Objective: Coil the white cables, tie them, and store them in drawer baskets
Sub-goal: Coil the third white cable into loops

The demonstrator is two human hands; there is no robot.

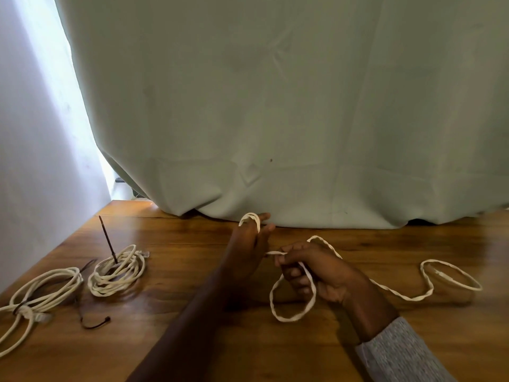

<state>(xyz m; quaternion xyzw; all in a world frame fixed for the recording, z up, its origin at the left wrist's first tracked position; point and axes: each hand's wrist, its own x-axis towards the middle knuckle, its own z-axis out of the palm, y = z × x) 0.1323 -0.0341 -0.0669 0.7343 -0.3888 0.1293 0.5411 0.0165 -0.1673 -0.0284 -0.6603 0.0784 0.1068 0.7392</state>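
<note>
Coils are lying tied near the surface's left edge; left hand, fingers straight, is carrying loops of a third cable while right hand is gripping it; storing remains.

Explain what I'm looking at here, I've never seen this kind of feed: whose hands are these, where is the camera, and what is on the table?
There is no machine: a person works with bare hands, filmed by one camera worn on their head, looking forward and down. The left hand has its fingers stretched out, with a white cable looped over the fingertips. The right hand grips the same cable; its slack trails right across the wooden table. On the left lie two coiled cables: the middle coil has a dark tie sticking up from it, and the far-left coil is tied. A loose dark tie lies between them. A pale curtain hangs behind.
</note>
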